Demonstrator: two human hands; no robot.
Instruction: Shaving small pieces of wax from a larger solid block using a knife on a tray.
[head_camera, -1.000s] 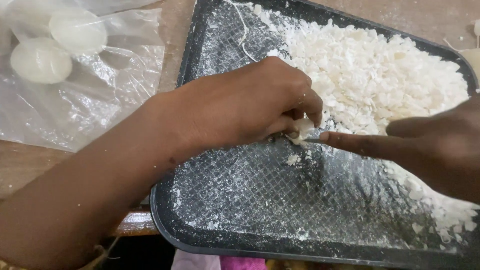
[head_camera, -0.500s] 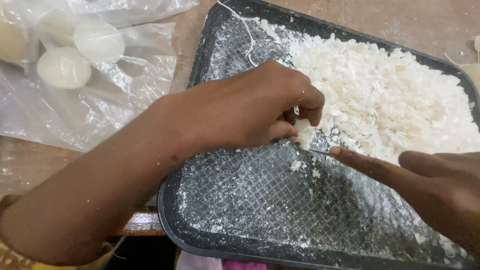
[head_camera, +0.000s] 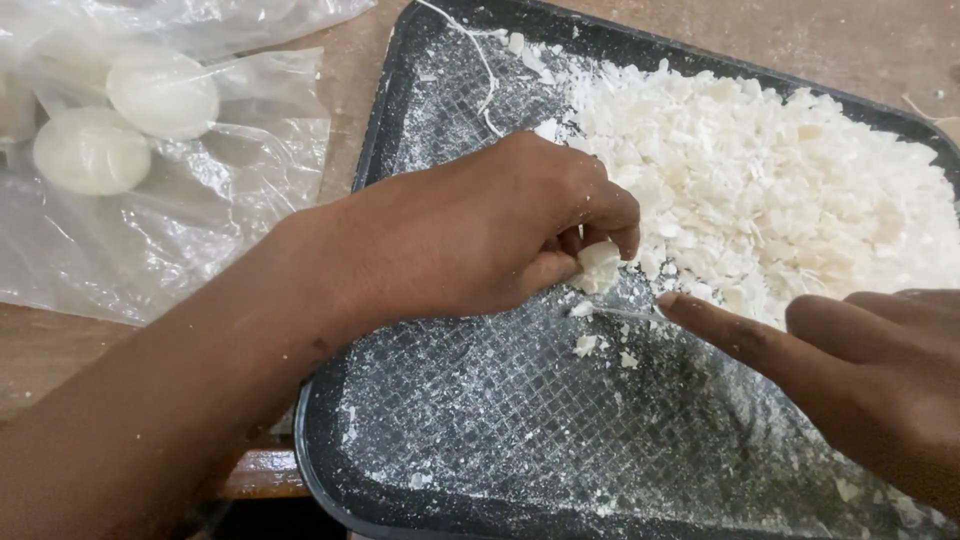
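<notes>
Left hand (head_camera: 480, 235): we logged it closed, pinching a small white wax lump (head_camera: 598, 266) between thumb and fingertips, above the tray's middle.
Right hand (head_camera: 850, 375): we noted the forefinger stretched along a thin blade (head_camera: 625, 312) just beneath the lump; the grip itself we could not tell.
Tray (head_camera: 420, 440): dark, gridded and dusted white, white flakes (head_camera: 780, 190) heaped toward its far right corner.
Plastic bag (head_camera: 170, 190): beside the tray's left edge, holding round white discs (head_camera: 125, 125).

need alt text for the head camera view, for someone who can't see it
A person's left hand pinches a small white waxy lump over a dark textured metal tray piled with white shavings, while the right hand points a thin blade at it. Two round white discs lie in a clear plastic bag.
</notes>
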